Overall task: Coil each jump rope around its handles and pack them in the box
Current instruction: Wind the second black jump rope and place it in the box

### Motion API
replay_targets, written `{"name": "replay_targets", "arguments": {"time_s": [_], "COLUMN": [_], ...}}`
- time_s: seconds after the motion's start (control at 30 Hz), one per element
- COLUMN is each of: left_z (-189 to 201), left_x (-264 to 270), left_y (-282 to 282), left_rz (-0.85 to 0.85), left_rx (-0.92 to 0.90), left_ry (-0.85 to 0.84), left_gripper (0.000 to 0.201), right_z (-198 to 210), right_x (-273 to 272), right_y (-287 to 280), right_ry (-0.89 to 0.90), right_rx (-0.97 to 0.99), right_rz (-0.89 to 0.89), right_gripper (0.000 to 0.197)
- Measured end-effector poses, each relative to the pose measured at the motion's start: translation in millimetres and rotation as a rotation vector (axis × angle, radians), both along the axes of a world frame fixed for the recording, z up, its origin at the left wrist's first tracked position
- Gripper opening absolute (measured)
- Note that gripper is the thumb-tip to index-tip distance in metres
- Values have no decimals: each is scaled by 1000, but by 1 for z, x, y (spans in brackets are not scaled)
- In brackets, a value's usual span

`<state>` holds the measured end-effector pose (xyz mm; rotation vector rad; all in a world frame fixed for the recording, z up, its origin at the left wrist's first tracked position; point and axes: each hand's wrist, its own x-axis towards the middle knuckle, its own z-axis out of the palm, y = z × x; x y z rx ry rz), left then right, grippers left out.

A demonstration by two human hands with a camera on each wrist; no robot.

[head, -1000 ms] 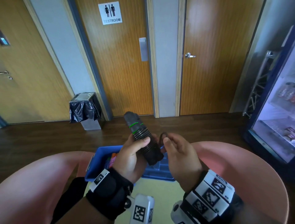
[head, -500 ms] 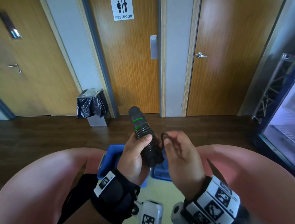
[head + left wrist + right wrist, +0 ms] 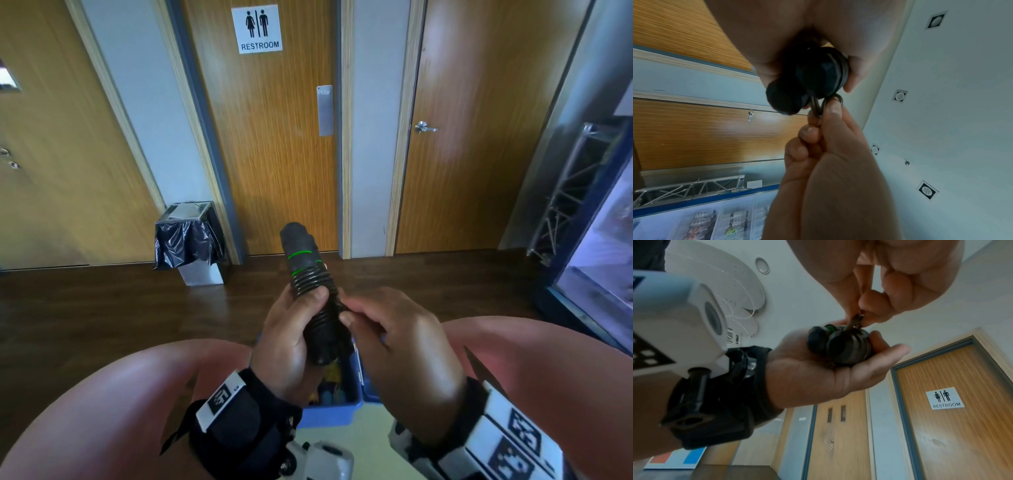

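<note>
My left hand grips a pair of black jump rope handles with green rings, held upright with the black cord coiled around them. In the left wrist view the handle ends face the camera. My right hand pinches the last small loop of cord between thumb and fingertips, right against the coil's right side. Below both hands sits the blue box, mostly hidden, with some colourful items inside.
I sit with both knees raised around the box, which rests on a pale yellow surface. A dark wood floor stretches ahead to the restroom door. A bin with a black bag stands at left, a drinks fridge at right.
My right hand has brought the cord loop in from a small gap to the coil's side. The camera view has shifted left, so the box now lies under my hands.
</note>
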<state>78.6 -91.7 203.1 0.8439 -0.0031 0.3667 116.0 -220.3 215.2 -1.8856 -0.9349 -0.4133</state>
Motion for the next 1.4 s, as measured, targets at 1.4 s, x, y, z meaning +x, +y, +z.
{"name": "replay_targets", "arguments": {"time_s": [1.4], "left_z": [-1], "left_x": [-29], "left_y": [116], "left_rz": [97], "left_rx": [581], "left_ry": [8], "left_gripper": [40], "right_z": [17], "right_x": [-13], "right_y": [102], "right_ry": [842], "right_rx": [295], "right_rz": [122], "right_gripper": [29]}}
